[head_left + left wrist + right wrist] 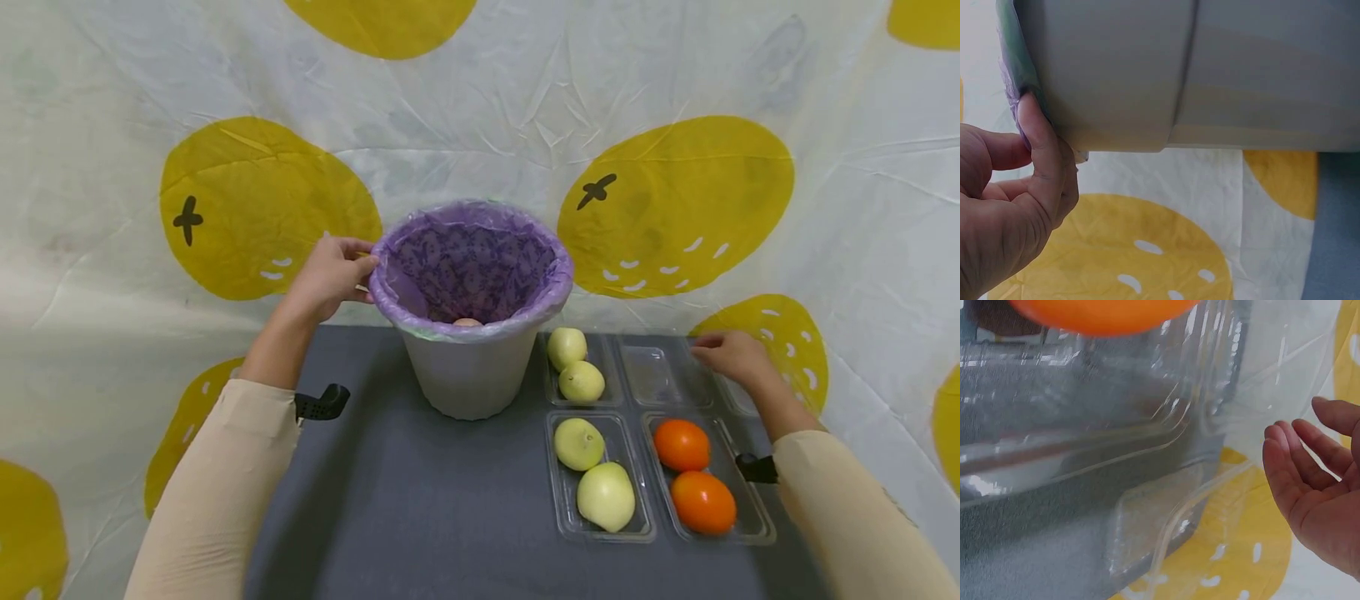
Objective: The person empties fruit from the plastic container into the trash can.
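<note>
A pale waste bin (472,375) stands on the table, lined with a purple patterned bag (480,250). My left hand (330,275) pinches its lined rim on the left side, and the left wrist view shows thumb and fingers (1041,144) at the bag's folded edge. Deep in the bag, the top of a small pinkish round thing (467,322) shows. Over at the back right, my right hand (735,357) hovers by the clear plastic trays with its fingers loosely bent and nothing in them. Below that hand lies a clear tray (648,375) with no fruit in it.
Two front trays hold pale yellow-green fruits (606,497) and orange round fruits (703,502). Another tray with pale fruits (582,382) sits right beside the bin. Behind the grey table (420,517) hangs a white sheet (465,108) with yellow shapes.
</note>
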Demonstrator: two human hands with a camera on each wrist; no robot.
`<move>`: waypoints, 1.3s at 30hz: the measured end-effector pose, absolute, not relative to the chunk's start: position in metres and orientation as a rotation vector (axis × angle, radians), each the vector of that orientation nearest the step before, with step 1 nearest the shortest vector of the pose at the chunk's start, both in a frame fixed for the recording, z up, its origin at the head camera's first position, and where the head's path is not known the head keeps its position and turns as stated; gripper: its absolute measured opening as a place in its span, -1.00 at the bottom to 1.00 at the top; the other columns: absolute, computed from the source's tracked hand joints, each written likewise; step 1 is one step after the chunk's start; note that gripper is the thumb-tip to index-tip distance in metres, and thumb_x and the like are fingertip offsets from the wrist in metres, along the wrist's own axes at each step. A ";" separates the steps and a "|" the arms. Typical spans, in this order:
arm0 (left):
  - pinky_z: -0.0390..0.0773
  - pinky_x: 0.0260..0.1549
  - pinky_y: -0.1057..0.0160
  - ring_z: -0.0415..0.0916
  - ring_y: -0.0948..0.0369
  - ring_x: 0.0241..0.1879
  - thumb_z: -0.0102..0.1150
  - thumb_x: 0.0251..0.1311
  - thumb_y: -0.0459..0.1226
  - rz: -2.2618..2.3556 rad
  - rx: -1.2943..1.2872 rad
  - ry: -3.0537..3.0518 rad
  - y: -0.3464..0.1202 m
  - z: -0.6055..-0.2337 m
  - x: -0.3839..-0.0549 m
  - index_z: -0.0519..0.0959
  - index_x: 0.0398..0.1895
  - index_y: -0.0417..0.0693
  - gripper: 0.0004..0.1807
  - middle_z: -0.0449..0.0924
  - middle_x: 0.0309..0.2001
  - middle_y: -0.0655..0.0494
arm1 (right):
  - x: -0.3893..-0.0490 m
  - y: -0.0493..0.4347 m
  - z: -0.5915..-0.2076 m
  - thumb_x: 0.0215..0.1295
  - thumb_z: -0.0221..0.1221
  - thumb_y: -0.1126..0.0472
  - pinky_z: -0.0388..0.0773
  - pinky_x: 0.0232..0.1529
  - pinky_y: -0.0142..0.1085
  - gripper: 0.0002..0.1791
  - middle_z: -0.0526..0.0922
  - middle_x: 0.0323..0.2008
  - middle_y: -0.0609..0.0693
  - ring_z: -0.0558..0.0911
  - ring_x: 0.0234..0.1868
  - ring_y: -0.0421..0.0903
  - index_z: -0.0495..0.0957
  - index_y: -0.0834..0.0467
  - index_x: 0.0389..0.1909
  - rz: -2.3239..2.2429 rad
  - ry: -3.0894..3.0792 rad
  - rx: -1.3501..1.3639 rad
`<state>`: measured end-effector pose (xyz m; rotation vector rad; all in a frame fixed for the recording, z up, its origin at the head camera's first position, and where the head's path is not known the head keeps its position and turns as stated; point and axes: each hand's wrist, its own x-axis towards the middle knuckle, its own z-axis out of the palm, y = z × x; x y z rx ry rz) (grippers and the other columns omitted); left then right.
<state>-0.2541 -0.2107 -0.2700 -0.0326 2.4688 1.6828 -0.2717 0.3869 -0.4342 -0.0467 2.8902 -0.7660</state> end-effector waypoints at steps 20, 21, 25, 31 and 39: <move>0.75 -0.38 0.33 0.61 0.22 -0.30 -0.04 0.59 -0.29 1.678 -0.024 2.472 -0.211 -0.270 -0.254 0.28 0.53 -0.31 -0.46 0.49 0.06 -0.17 | -0.276 0.324 -0.427 0.58 0.12 0.10 0.75 0.01 -0.13 -0.39 0.66 0.09 0.44 0.78 0.01 0.14 0.39 0.58 0.29 -1.246 2.514 -0.100; 0.75 -0.38 0.33 0.61 0.21 -0.30 -0.04 0.59 -0.28 1.677 -0.025 2.473 -0.211 -0.270 -0.254 0.28 0.53 -0.31 -0.46 0.49 0.07 -0.18 | -0.277 0.322 -0.428 0.59 0.11 0.09 0.75 0.00 -0.15 -0.38 0.66 0.09 0.44 0.78 0.00 0.11 0.37 0.59 0.31 -1.246 2.506 -0.098; 0.75 -0.37 0.33 0.61 0.22 -0.30 -0.04 0.59 -0.28 1.675 -0.025 2.471 -0.211 -0.270 -0.254 0.27 0.53 -0.31 -0.46 0.49 0.09 -0.19 | -0.282 0.313 -0.430 0.61 0.08 0.09 0.75 0.01 -0.16 -0.39 0.64 0.12 0.45 0.77 0.03 0.10 0.36 0.57 0.33 -1.238 2.468 -0.097; 0.75 -0.37 0.32 0.62 0.22 -0.30 -0.02 0.59 -0.28 1.675 -0.025 2.473 -0.212 -0.271 -0.254 0.29 0.52 -0.31 -0.46 0.50 0.08 -0.19 | -0.287 0.301 -0.433 0.61 0.08 0.12 0.75 0.03 -0.15 -0.42 0.65 0.11 0.44 0.73 0.09 0.21 0.40 0.57 0.31 -1.208 2.425 -0.143; 0.75 -0.37 0.32 0.62 0.24 -0.32 -0.02 0.58 -0.28 1.673 -0.040 2.479 -0.211 -0.271 -0.254 0.28 0.53 -0.32 -0.45 0.50 0.09 -0.21 | -0.290 0.289 -0.431 0.59 0.11 0.05 0.72 0.08 -0.04 -0.38 0.67 0.09 0.43 0.72 0.09 0.25 0.45 0.58 0.27 -1.108 2.435 -0.125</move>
